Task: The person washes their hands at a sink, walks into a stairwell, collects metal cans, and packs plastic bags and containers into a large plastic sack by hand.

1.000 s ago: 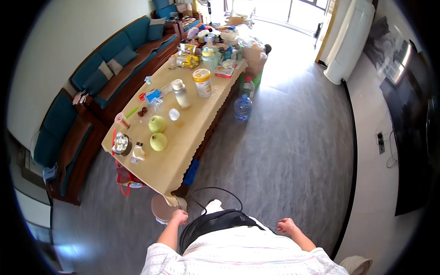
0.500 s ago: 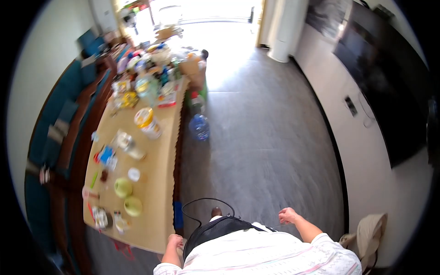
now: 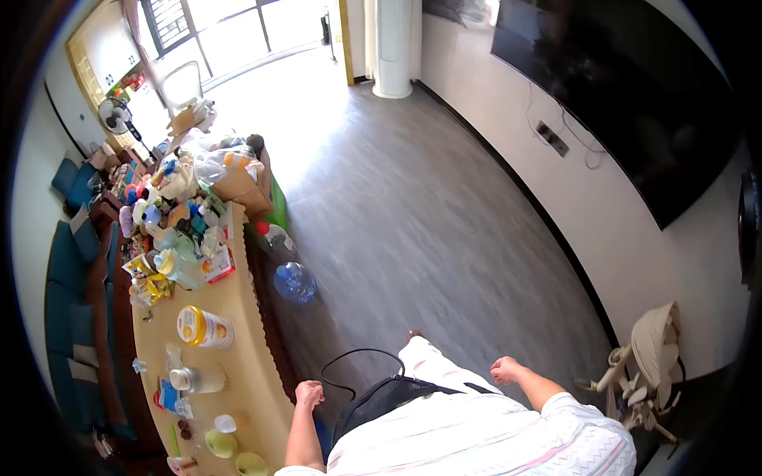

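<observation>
My left hand hangs beside the long edge of the beige-topped table, its fingers curled with nothing seen in them. Out over the grey floor is my right hand, also loosely closed, apart from any object. Nearest my left side on the table are a yellow-and-white canister, a clear bottle with a white lid, a small white round item and two pale green round fruits. A black mesh bag with a looped strap lies across my waist.
Bags, bottles and boxes crowd the table's far end. On the floor beside it stand a large blue-tinted water bottle and a red-capped bottle. A beige stroller is at right, below the wall-mounted television. A teal sofa lines the left.
The view has turned to the right and my body has moved forward along the table. My left hand has swung up and forward; both hands remain closed. The stroller shows more fully.
</observation>
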